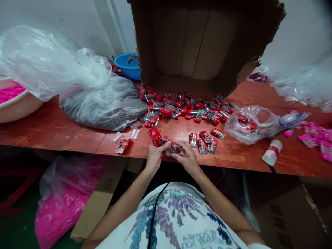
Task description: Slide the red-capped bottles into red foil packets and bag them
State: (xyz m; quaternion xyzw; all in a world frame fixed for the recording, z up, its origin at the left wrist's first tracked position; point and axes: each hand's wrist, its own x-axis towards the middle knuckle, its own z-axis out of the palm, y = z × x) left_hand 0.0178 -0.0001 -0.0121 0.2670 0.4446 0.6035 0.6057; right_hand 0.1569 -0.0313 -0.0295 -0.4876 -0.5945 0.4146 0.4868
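Observation:
At the table's front edge, my left hand (154, 157) is closed on a red printed packet (155, 135), which stands up past the thumb. My right hand (188, 158) pinches a small clear piece with dark beads (176, 149) close against the left fingers; its exact shape is partly hidden. To the right of my hands lie several red-and-black printed packets (202, 146). Another red packet (123, 146) rests to the left, beside small clear tubes (135, 133). Behind my hands, many clear containers with red caps and dark contents (190, 112) are heaped.
A torn cardboard box (189, 41) tilts over the heap. At left sits a large clear bag of dark beads (109, 107); a blue basin (128, 66) is behind it. On the right are an open plastic bag (233, 129), a white roll (271, 153) and pink containers (315, 135).

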